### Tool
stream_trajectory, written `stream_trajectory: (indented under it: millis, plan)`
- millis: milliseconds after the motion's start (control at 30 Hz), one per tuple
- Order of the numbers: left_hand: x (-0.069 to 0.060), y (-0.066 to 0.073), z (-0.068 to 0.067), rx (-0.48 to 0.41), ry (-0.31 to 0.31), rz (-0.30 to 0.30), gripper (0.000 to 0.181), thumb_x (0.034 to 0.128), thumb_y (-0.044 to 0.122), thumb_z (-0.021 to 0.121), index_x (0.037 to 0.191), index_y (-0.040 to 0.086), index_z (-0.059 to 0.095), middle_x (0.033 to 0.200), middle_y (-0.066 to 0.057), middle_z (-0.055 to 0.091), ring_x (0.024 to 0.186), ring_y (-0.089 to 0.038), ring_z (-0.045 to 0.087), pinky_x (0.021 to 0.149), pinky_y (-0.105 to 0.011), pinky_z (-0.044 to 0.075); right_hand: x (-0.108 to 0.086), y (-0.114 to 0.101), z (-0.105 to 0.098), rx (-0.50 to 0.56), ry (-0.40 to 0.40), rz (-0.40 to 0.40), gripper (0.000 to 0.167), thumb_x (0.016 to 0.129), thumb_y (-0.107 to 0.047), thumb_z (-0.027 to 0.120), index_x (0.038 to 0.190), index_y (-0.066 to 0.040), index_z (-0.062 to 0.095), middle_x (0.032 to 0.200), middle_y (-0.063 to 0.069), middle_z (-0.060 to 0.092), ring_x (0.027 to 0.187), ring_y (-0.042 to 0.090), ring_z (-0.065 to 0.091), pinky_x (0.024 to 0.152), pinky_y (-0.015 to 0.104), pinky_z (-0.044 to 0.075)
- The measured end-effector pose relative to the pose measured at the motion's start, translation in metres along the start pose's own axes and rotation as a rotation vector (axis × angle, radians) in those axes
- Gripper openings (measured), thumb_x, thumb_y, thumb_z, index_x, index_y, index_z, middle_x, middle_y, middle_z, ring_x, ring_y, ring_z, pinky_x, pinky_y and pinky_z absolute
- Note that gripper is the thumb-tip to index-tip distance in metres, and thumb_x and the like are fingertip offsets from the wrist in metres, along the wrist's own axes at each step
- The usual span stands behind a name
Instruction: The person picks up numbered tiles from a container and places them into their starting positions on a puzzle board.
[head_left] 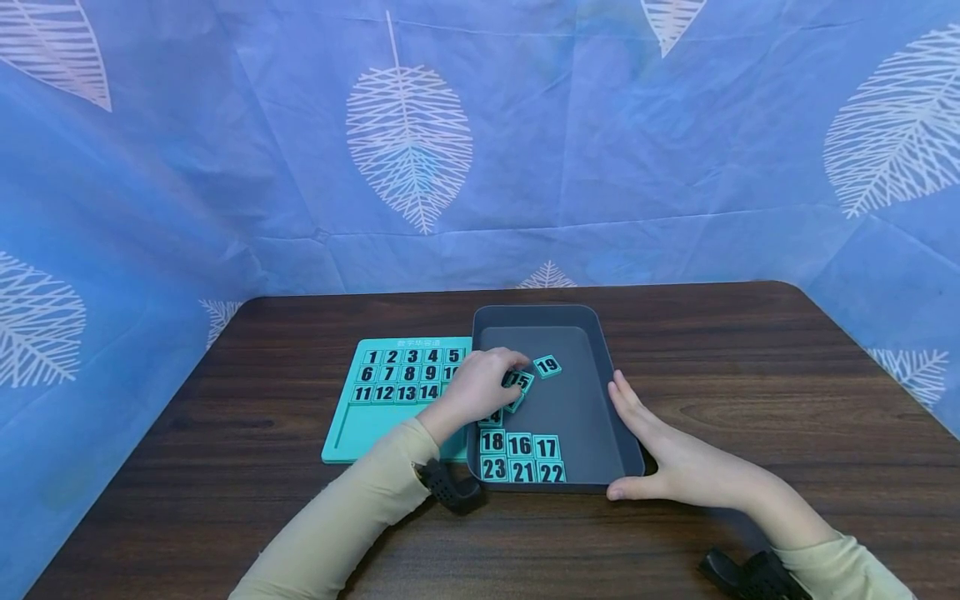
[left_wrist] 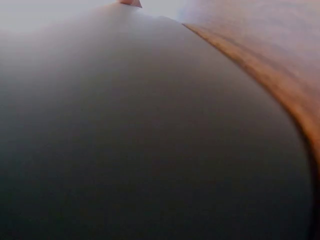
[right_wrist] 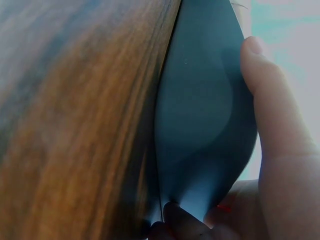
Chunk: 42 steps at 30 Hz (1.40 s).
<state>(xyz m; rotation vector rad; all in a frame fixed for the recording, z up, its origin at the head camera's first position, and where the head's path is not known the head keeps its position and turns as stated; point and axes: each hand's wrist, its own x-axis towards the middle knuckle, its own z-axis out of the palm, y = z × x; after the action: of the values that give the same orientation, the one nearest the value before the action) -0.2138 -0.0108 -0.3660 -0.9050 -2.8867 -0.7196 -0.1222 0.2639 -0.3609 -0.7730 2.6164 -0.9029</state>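
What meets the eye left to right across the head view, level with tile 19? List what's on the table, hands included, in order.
Green board, left hand, tile 19, right wall of the tray, right hand.

The tray (head_left: 581, 400) seems made of smooth, matt plastic, the board (head_left: 378, 433) and number tiles (head_left: 520, 446) likewise of plastic. Wood grain is seen on the table (head_left: 187, 467); the backdrop cloth (head_left: 525, 167) is creased.

Dk brown wood-grain tbl (head_left: 720, 375), w/ blue cloth (head_left: 540, 158) hanging behind (white leaf prints (head_left: 410, 150)).
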Motion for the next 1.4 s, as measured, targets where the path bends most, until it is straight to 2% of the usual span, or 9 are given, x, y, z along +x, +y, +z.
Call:
stream_trajectory:
  millis: [333, 600, 767, 900, 1067, 1200, 1400]
  plan:
    - [-0.0005, -0.0017, 0.0003, -0.016, -0.001, 0.019, 0.032, 0.0875, 0.017, 0.069, 0.119, 0.011, 0.066, 0.109, -0.001, 0.064, 0.097, -0.015, 0.059, 0.087, -0.035, 0.044, 0.0004, -0.001, 0.0004, -0.001, 0.001, 0.008, 0.111, 0.083, -0.05, 0.068, 0.153, -0.013, -0.009, 0.157, 0.01, -0.02, 0.141, 0.042, 0.007, 0.096, 0.058, 0.037]
    - [0.0003, -0.0046, -0.0037, -0.084, -0.035, 0.016, 0.03, 0.0885, 0.005, 0.066, 0.119, 0.006, 0.065, 0.112, -0.005, 0.063, 0.099, -0.018, 0.059, 0.082, -0.031, 0.048, 0.0001, -0.002, 0.0009, -0.022, 0.008, 0.007, 0.111, 0.083, -0.052, 0.068, 0.153, -0.013, -0.009, 0.157, 0.01, -0.019, 0.141, 0.041, 0.009, 0.096, 0.056, 0.038]
    - [0.0012, -0.0062, -0.0059, -0.097, -0.058, 0.025, 0.034, 0.0875, -0.003, 0.062, 0.121, 0.006, 0.064, 0.113, -0.006, 0.062, 0.102, -0.02, 0.058, 0.08, -0.031, 0.049, -0.0001, -0.0023, 0.0008, -0.027, 0.011, 0.007, 0.111, 0.082, -0.052, 0.068, 0.153, -0.013, -0.008, 0.157, 0.01, -0.019, 0.141, 0.041, 0.01, 0.096, 0.056, 0.039]
    - [0.0019, -0.0071, -0.007, -0.056, -0.078, 0.049, 0.036, 0.0869, -0.005, 0.061, 0.121, 0.006, 0.064, 0.115, -0.007, 0.062, 0.104, -0.021, 0.057, 0.083, -0.032, 0.049, -0.0001, -0.0023, 0.0006, -0.029, 0.011, 0.006, 0.111, 0.082, -0.052, 0.068, 0.153, -0.012, -0.008, 0.157, 0.009, -0.019, 0.141, 0.041, 0.01, 0.096, 0.056, 0.039]
    - [0.0017, -0.0074, -0.0067, 0.018, -0.09, 0.078, 0.034, 0.0874, 0.004, 0.067, 0.121, 0.007, 0.065, 0.117, -0.005, 0.063, 0.105, -0.02, 0.058, 0.089, -0.036, 0.046, 0.0002, -0.0022, 0.0006, -0.026, 0.011, 0.007, 0.111, 0.082, -0.052, 0.068, 0.153, -0.012, -0.008, 0.157, 0.01, -0.018, 0.141, 0.041, 0.009, 0.096, 0.056, 0.038]
    - [0.0011, -0.0057, -0.0059, 0.058, -0.097, 0.066, 0.035, 0.0883, 0.011, 0.068, 0.123, 0.01, 0.064, 0.119, -0.003, 0.063, 0.107, -0.018, 0.058, 0.096, -0.04, 0.041, 0.0003, -0.0016, 0.0007, -0.018, 0.009, 0.007, 0.111, 0.082, -0.052, 0.068, 0.153, -0.013, -0.008, 0.157, 0.008, -0.019, 0.141, 0.042, 0.008, 0.096, 0.058, 0.037]
    - [0.0001, -0.0043, -0.0048, 0.071, -0.09, 0.044, 0.033, 0.088, 0.014, 0.069, 0.121, 0.012, 0.066, 0.114, 0.0, 0.063, 0.106, -0.016, 0.057, 0.098, -0.039, 0.038, 0.0004, -0.0011, 0.0006, -0.01, 0.008, 0.007, 0.111, 0.082, -0.052, 0.068, 0.153, -0.013, -0.008, 0.157, 0.01, -0.019, 0.141, 0.042, 0.007, 0.096, 0.058, 0.037]
